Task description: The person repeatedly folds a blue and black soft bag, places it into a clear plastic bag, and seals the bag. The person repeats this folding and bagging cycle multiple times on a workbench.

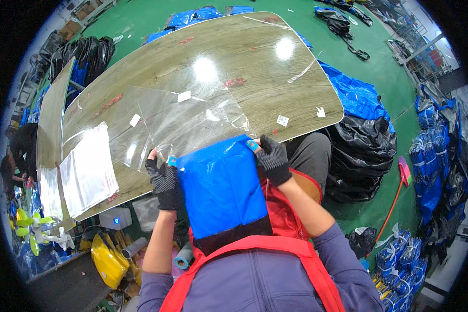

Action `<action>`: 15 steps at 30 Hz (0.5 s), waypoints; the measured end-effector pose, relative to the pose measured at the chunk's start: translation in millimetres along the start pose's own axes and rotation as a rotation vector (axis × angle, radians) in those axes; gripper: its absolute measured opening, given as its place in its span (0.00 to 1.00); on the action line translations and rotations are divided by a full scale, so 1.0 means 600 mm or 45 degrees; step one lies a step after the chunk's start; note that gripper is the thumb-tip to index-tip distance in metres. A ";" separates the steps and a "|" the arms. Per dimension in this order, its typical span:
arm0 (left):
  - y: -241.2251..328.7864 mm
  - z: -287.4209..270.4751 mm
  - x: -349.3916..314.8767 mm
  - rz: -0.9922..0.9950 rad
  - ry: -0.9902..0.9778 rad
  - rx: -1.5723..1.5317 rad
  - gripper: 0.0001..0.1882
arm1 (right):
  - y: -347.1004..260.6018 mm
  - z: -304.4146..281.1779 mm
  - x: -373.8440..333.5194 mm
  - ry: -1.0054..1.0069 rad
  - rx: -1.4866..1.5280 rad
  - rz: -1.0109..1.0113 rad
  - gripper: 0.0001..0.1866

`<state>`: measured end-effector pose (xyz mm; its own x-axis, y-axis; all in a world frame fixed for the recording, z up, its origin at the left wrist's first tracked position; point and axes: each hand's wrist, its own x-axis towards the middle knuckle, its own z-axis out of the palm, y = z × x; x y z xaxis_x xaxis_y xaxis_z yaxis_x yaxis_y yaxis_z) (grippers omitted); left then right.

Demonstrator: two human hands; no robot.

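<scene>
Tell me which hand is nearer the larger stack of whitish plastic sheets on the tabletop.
Left. The black-gloved left hand is right of the stack, apart from it; the black-gloved right hand is farther right, across the folded blue packet.

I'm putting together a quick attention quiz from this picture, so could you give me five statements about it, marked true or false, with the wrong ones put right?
1. The left hand and the right hand wear dark gloves. True.
2. The blue pack lies at the far edge of the table. False: it is between the two hands, by the near edge.
3. The person's apron is green. False: it is red.
4. A shiny stack of plastic lies on the left part of the table. True.
5. The fan at the left has black blades. False: they are yellow-green.
</scene>
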<state>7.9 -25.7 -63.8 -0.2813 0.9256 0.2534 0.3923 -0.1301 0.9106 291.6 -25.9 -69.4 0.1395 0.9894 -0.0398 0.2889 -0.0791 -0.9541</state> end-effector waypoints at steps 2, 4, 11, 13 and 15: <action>-0.013 -0.011 0.006 -0.437 -0.020 -0.104 0.33 | 0.014 0.001 -0.029 0.227 -0.174 -0.206 0.17; -0.016 -0.015 0.011 -0.549 -0.202 -0.205 0.32 | 0.025 -0.002 -0.051 0.342 -0.205 -0.303 0.16; 0.008 0.006 0.021 -0.631 -0.596 0.026 0.35 | 0.043 0.001 -0.088 0.497 -0.226 -0.203 0.14; 0.011 0.009 0.019 -0.617 -0.694 -0.018 0.35 | 0.045 -0.002 -0.100 0.460 -0.195 -0.186 0.15; 0.011 0.010 0.014 -0.548 -0.823 0.007 0.34 | 0.046 -0.012 -0.112 0.421 -0.246 -0.142 0.15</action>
<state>13.7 -16.9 -57.6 0.1559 0.9180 -0.3645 0.3690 0.2882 0.8836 297.3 -95.4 -90.8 0.3855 0.9033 0.1884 0.4880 -0.0263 -0.8725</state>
